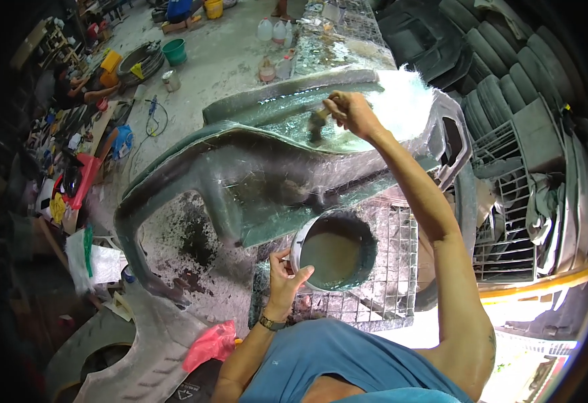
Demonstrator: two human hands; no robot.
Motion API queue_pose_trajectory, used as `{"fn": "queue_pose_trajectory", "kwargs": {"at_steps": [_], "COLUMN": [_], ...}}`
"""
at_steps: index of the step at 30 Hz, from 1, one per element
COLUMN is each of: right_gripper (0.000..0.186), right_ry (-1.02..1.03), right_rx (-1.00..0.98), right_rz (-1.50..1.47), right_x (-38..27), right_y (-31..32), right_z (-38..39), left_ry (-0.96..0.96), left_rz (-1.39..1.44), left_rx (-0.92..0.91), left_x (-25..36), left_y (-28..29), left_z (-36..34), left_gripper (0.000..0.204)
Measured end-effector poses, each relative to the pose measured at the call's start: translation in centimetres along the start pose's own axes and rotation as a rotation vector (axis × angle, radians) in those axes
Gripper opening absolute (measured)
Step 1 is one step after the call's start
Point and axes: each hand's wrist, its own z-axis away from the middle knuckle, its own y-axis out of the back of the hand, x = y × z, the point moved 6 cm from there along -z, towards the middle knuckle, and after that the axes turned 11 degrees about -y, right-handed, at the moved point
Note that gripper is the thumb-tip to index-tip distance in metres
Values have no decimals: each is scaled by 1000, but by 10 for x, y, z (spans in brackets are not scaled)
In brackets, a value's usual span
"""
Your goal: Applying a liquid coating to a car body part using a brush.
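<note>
**Wetting the white mat: brush right, bucket left**

Head view, now. My right hand (352, 113) is closed on the brush (317, 127), fingers narrow around its handle; the bristles point down at the wet stretch of the mould (260, 161). Whether the tips press or just skim, I cannot tell. My left hand (286, 279) holds the bucket (298, 250) at its near left side, thumb at the rim, fingers along the outer wall. A cloudy grey liquid (334, 255) lies inside. Whether the grid (401, 269) beneath takes any of the bucket's weight is not clear.

Location: the mould lies across the space in front of me, beyond the bucket. Its upper channel looks glossy and greenish left of the brush; to the right, the mat (404, 94) is bright white, loose fibres fringing its far edge.

Notes on method (my judgement): white probably means dry, so work outward from the glossy part in overlapping passes. Dab rather than drag, since loose strands could lift or bunch. Load the brush moderately; too much would likely pool in the channel. Press the bristles into the bends, where air might stay trapped. Keep the bucket level and close, and the forearm clear of wet fibre.
</note>
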Motion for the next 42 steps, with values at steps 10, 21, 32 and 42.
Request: {"fn": "queue_pose_trajectory", "kwargs": {"at_steps": [10, 21, 32, 42], "right_gripper": [33, 28, 30, 33], "right_ry": [-125, -10, 82, 79], "right_rx": [-110, 352, -259, -518], "right_rz": [-392, 185, -166, -362], "right_x": [34, 78, -21, -1], "right_y": [-1, 104, -29, 2], "right_z": [-29, -20, -14, 18], "left_ry": [10, 10, 11, 11], "left_rz": [-45, -16, -101, -60], "left_rx": [-5, 22, 38, 69], "left_x": [-2, -1, -4, 0], "left_y": [1, 1, 6, -3], "left_z": [-3, -4, 2, 4], "left_gripper": [66, 64, 63, 64]}}
